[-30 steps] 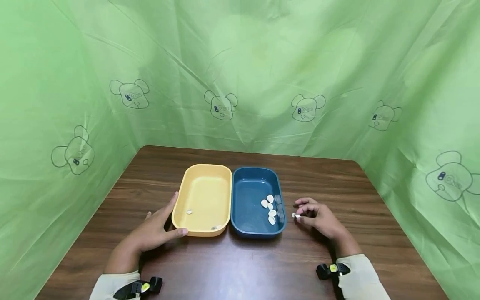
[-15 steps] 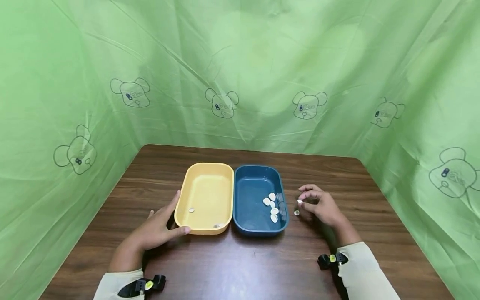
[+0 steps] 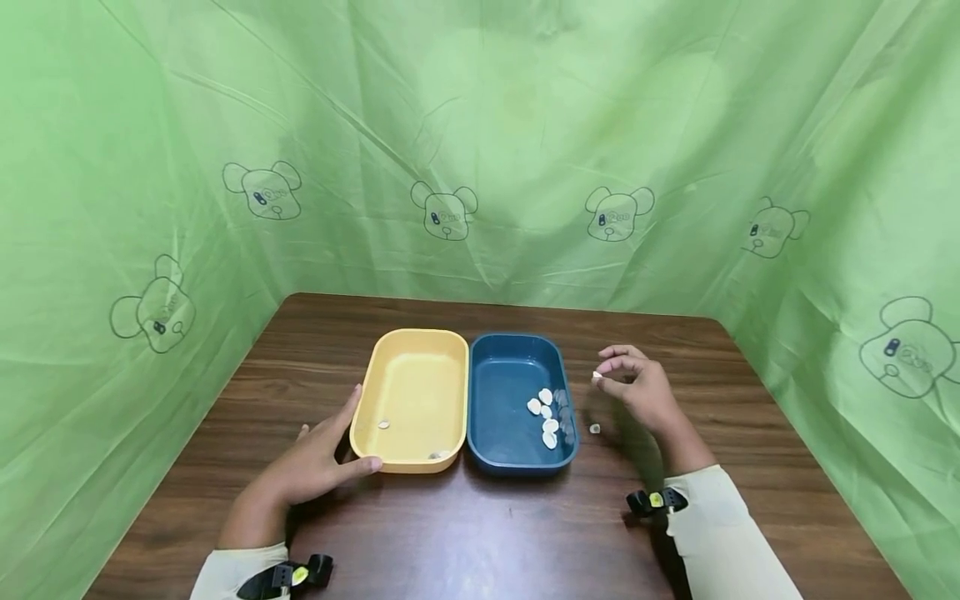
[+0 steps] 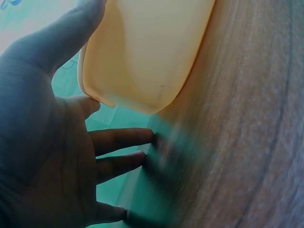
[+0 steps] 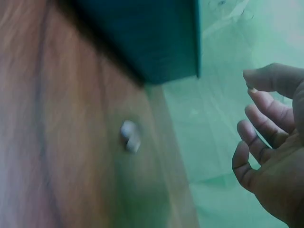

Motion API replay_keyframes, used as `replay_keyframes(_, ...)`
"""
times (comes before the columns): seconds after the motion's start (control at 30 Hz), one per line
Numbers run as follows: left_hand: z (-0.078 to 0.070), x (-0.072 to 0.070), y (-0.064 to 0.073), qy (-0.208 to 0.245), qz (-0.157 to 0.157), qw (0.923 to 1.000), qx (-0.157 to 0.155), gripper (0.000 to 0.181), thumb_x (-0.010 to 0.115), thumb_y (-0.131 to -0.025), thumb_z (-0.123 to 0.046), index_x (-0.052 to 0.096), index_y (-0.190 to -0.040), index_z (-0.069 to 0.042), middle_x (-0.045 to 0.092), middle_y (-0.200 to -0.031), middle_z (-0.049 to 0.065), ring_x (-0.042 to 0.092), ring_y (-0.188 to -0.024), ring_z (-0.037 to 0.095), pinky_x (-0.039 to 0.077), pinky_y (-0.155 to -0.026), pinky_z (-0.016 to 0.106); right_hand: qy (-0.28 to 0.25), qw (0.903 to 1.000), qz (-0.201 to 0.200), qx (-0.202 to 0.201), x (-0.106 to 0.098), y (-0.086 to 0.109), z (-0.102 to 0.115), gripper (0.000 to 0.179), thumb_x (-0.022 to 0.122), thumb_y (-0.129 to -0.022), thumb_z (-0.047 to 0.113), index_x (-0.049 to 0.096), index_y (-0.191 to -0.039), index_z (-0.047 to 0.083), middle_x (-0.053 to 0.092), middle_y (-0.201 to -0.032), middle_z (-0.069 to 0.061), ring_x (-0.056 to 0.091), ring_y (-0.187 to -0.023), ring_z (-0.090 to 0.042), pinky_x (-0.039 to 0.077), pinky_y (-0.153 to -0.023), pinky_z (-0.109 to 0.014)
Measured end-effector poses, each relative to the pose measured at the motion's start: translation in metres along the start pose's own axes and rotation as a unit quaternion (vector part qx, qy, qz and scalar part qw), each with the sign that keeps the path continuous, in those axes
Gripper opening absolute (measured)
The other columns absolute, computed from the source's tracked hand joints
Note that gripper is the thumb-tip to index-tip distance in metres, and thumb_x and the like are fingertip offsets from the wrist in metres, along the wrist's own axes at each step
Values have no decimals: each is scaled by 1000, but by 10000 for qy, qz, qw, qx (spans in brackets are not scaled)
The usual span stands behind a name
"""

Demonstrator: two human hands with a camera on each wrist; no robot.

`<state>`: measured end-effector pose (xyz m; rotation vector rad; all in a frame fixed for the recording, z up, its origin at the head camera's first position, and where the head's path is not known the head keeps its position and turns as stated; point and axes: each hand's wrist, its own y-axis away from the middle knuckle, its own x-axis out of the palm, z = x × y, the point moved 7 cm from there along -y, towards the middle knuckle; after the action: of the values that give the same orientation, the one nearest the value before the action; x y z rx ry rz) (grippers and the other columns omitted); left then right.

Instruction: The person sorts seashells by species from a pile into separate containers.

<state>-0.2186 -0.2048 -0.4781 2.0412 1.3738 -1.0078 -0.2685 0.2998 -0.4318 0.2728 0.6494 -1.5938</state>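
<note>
My right hand (image 3: 643, 390) hovers right of the blue tray (image 3: 504, 463) and pinches a small white shell (image 3: 597, 375) between thumb and index finger. In the right wrist view that shell is barely visible at the fingertips (image 5: 252, 89). Another small whitish shell (image 3: 595, 428) lies on the table below. Several white shells (image 3: 551, 426) rest along the blue tray's right side. My left hand (image 3: 318, 462) touches the near left corner of the yellow tray (image 3: 363, 410), its thumb at the front rim. In the left wrist view, the other fingers (image 4: 121, 138) stretch toward the table.
Inside the yellow tray are a small pale piece (image 3: 384, 425) and something pale near its front wall (image 3: 438, 455). Both trays stand side by side on the brown wooden table (image 3: 480, 533). A green curtain (image 3: 517, 108) encloses the far edge and sides.
My right hand has picked a shell off the table and moved up and farther away with it, leaving the other shell behind. The left hand stays at the yellow tray.
</note>
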Motion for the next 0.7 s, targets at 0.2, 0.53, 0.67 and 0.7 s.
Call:
replay_keyframes(0.2,0,0,0,-16,-6,10000,1,117,78,-96,-58,4,-178,-19,27,-180,19,37,-156,61,11,-113,97,-432,9989,-61,157,14,-2,30,16,86,-92,8,80,-101,-4,65,-136,-15,60,-120,-14,55,-88,-22)
replay_keyframes(0.53,3,-1,0,-3,-41,10000,20,118,78,-95,-59,4,-178,-21,28,-180,18,38,-157,59,12,-113,97,-882,9958,230,31,56,-1,81,14,87,-90,6,80,-97,-4,67,-134,-17,60,-125,-26,52,-91,-31)
replay_keyframes(0.67,3,0,0,14,-30,10000,-16,118,78,-95,-60,3,-178,-23,29,-180,17,39,-156,59,11,-114,96,-1006,9942,383,53,71,0,95,13,87,-90,6,80,-96,-3,68,-134,-16,59,-126,-26,50,-87,-33)
replay_keyframes(0.7,3,0,0,17,-29,10000,-20,118,77,-95,-60,3,-178,-23,29,-180,17,39,-156,59,11,-114,96,-996,9942,413,66,75,0,98,13,87,-90,6,80,-96,-3,68,-134,-16,59,-127,-26,50,-87,-33)
